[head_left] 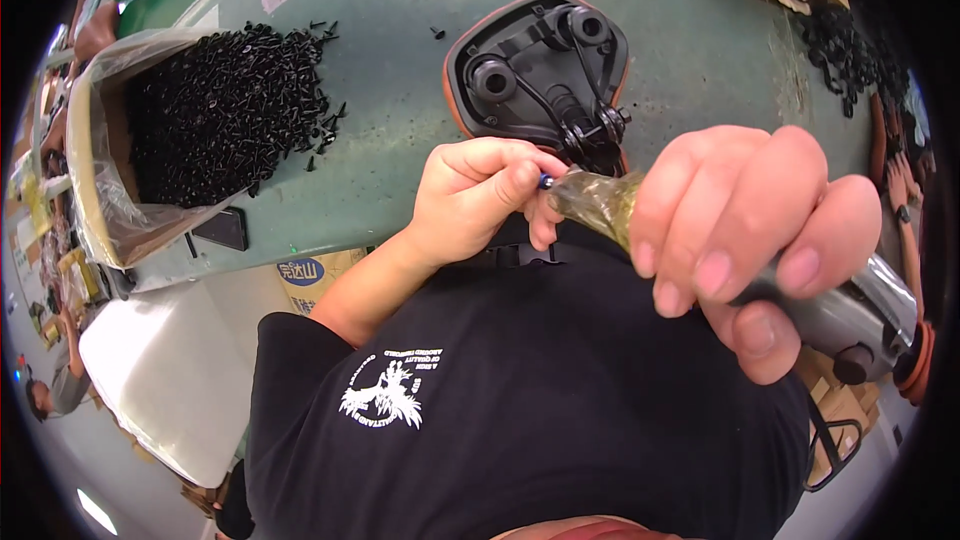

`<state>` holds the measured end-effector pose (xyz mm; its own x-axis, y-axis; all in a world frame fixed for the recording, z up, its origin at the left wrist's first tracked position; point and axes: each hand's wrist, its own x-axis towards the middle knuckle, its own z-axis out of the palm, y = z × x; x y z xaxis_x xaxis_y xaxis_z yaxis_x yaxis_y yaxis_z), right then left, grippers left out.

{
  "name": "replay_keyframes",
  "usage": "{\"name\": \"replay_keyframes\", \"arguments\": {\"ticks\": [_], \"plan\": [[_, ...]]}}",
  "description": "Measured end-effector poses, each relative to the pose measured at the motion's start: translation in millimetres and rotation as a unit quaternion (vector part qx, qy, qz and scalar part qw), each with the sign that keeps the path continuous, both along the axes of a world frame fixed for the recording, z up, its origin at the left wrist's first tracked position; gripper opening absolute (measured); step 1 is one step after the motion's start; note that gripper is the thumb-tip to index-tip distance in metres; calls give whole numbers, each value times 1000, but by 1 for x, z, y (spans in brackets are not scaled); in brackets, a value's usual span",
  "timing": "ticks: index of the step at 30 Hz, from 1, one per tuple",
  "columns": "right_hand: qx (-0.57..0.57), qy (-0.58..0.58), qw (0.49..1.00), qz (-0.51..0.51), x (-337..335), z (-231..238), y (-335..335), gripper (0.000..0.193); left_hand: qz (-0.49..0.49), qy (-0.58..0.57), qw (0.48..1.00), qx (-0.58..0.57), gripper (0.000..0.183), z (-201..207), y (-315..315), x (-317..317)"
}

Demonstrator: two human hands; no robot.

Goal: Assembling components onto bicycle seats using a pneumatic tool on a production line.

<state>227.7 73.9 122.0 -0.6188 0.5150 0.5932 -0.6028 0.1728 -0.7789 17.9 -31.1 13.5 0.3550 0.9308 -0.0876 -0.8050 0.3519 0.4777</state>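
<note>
We've got the wrapped driver (pixel 602 203) gripped in our right hand (pixel 745 225), left hand (pixel 472 192) pinching its blue tip (pixel 545 181), probably to steady it.

Left head fisheye: worn up top | aimed downward | right hand (pixel 745 225) seen close | table (pixel 390 90) seen farther off
</note>
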Motion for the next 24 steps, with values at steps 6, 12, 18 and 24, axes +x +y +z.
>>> {"name": "replay_keyframes", "arguments": {"ticks": [6, 12, 18, 24], "plan": [[87, 24, 995, -32, -13, 2, 12, 39, 388, 658, 551, 336, 59, -22, 31, -22], [158, -54, 986, -3, -37, -6, 28, 39, 369, 673, 601, 223, 57, -56, 45, -20], [124, -118, 984, -42, -62, -31, 17, 30, 403, 608, 648, 219, 47, -75, 47, -17], [88, -104, 988, -75, -81, -48, 12, 31, 428, 593, 639, 237, 49, -78, 44, -17]]}}
